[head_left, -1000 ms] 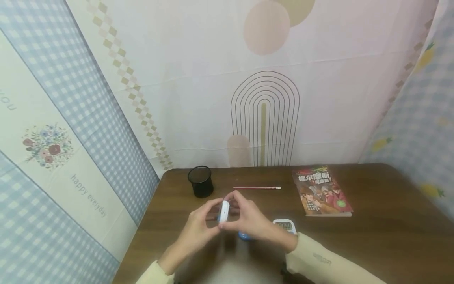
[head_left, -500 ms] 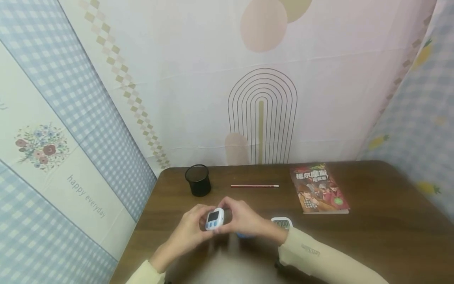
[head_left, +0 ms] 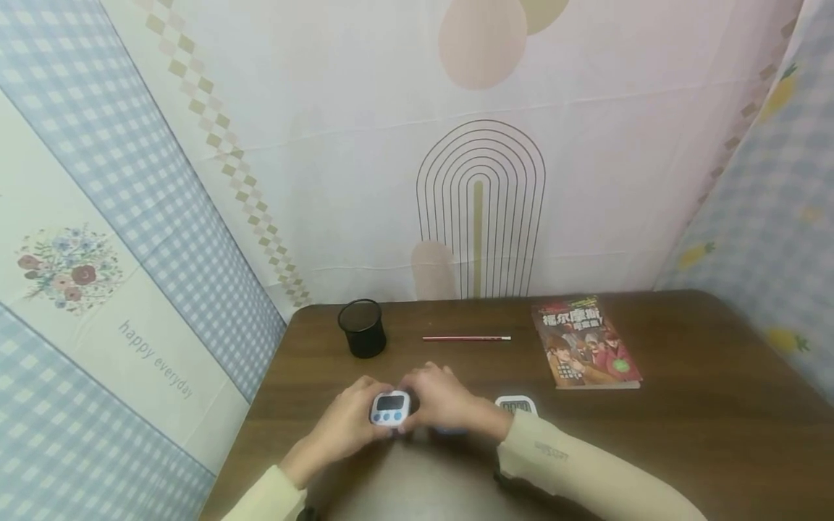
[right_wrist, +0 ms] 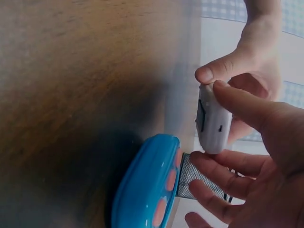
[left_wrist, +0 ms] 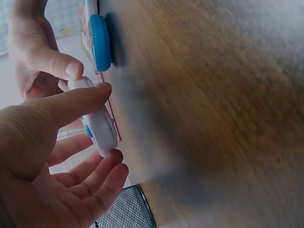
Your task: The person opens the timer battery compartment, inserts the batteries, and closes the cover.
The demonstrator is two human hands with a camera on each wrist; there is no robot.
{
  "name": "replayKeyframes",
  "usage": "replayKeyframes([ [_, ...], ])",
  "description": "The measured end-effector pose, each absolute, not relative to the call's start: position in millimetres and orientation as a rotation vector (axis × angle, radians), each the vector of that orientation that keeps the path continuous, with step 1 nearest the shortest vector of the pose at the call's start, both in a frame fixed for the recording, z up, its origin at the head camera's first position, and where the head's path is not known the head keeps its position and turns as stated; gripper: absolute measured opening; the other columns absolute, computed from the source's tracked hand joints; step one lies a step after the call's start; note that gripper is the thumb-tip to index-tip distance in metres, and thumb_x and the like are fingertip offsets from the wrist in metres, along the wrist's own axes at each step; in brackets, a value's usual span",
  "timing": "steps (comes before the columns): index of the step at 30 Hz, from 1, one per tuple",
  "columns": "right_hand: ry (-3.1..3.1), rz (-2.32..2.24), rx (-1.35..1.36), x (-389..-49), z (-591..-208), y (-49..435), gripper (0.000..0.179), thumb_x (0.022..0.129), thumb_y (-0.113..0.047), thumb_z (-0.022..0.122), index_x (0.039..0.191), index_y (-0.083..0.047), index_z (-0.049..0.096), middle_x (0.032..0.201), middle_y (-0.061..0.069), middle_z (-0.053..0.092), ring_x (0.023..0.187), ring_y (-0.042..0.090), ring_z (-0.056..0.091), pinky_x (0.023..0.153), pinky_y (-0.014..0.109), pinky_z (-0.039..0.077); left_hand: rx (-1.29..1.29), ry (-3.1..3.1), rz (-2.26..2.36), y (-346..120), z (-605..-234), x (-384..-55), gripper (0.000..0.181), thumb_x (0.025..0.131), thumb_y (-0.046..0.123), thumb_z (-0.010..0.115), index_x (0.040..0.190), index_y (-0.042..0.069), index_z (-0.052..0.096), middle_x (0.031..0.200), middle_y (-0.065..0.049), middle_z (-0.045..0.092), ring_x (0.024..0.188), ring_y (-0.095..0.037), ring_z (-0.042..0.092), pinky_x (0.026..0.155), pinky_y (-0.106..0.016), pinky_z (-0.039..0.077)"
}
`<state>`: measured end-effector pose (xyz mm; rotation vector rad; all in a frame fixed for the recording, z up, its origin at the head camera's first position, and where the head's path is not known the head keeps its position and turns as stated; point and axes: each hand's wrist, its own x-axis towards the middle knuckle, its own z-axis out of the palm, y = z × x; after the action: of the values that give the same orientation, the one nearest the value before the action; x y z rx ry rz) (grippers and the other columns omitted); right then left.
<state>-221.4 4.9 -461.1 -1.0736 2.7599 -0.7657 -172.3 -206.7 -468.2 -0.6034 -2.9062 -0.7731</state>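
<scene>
A small white digital timer (head_left: 390,409) with a dark screen and blue buttons is held just above the table, its face toward the head camera. My left hand (head_left: 348,418) pinches its left side between thumb and fingers. On the opposite side, my right hand (head_left: 441,396) also pinches it, thumb at one edge and fingertips at the other. In the right wrist view, a slot shows in the timer's white side (right_wrist: 216,123). Close by on the table lies a blue rounded device (right_wrist: 147,185) with pink buttons, mostly hidden under my right hand in the head view.
Another white timer (head_left: 516,404) with a lit-up digit display lies beside my right forearm. Farther back on the brown table (head_left: 313,376) are a black mesh pen cup (head_left: 365,333), a red pencil (head_left: 465,339) and a comic-style book (head_left: 586,347). Patterned cloth hangs behind.
The held timer has turned from edge-on to face the head camera, and both hands have shifted slightly left with it. Both hands keep hold of it.
</scene>
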Motion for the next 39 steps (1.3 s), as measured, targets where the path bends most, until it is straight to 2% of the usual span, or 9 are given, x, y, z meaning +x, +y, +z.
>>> replayKeyframes([
  [5,2.786,-0.667,-1.024,-222,-464,-1,0.056,0.067,-0.042,0.099,0.112,-0.019,0.077,0.106,-0.007,0.075,0.105,0.022,0.062,0.089,0.044,0.046,-0.601,-2.947,-0.775,-209,-473,-175,0.064,0.067,0.013,0.098,0.125,0.004,0.071,0.116,-0.009,0.067,0.093,-0.017,0.066,0.08,-0.036,0.06],
  [13,2.78,-0.637,-1.013,-222,-471,-5,0.05,0.068,-0.04,0.099,0.108,-0.019,0.076,0.101,-0.007,0.073,0.103,0.022,0.061,0.088,0.044,0.045,-0.57,-2.965,-0.765,-208,-479,-177,0.066,0.064,0.013,0.098,0.124,0.004,0.072,0.115,-0.011,0.067,0.092,-0.02,0.066,0.079,-0.04,0.061],
  [23,2.785,-0.633,-1.009,-225,-476,-6,0.052,0.067,-0.039,0.099,0.109,-0.018,0.076,0.102,-0.006,0.073,0.105,0.024,0.061,0.086,0.043,0.044,-0.567,-2.986,-0.739,-207,-479,-180,0.067,0.063,0.015,0.099,0.123,0.003,0.072,0.113,-0.01,0.067,0.091,-0.02,0.065,0.08,-0.041,0.06],
  [30,2.783,-0.626,-0.989,-225,-476,-6,0.051,0.068,-0.037,0.099,0.11,-0.018,0.077,0.103,-0.005,0.072,0.11,0.028,0.062,0.09,0.048,0.046,-0.557,-2.991,-0.739,-206,-479,-180,0.069,0.064,0.019,0.1,0.125,0.003,0.071,0.114,-0.01,0.066,0.093,-0.021,0.066,0.083,-0.043,0.061],
  [35,2.765,-0.626,-1.009,-226,-477,-5,0.053,0.07,-0.037,0.098,0.114,-0.017,0.077,0.112,-0.001,0.072,0.12,0.035,0.062,0.098,0.058,0.046,-0.543,-2.999,-0.762,-207,-478,-178,0.071,0.065,0.018,0.099,0.128,0.002,0.069,0.118,-0.012,0.066,0.096,-0.024,0.067,0.084,-0.047,0.061],
  [39,2.725,-0.606,-1.016,-228,-477,6,0.066,0.071,-0.038,0.097,0.129,-0.016,0.072,0.134,0.008,0.07,0.132,0.04,0.057,0.11,0.073,0.04,-0.561,-3.023,-0.753,-208,-479,-176,0.082,0.067,0.026,0.099,0.137,0.004,0.064,0.124,-0.013,0.065,0.103,-0.026,0.067,0.088,-0.049,0.061],
])
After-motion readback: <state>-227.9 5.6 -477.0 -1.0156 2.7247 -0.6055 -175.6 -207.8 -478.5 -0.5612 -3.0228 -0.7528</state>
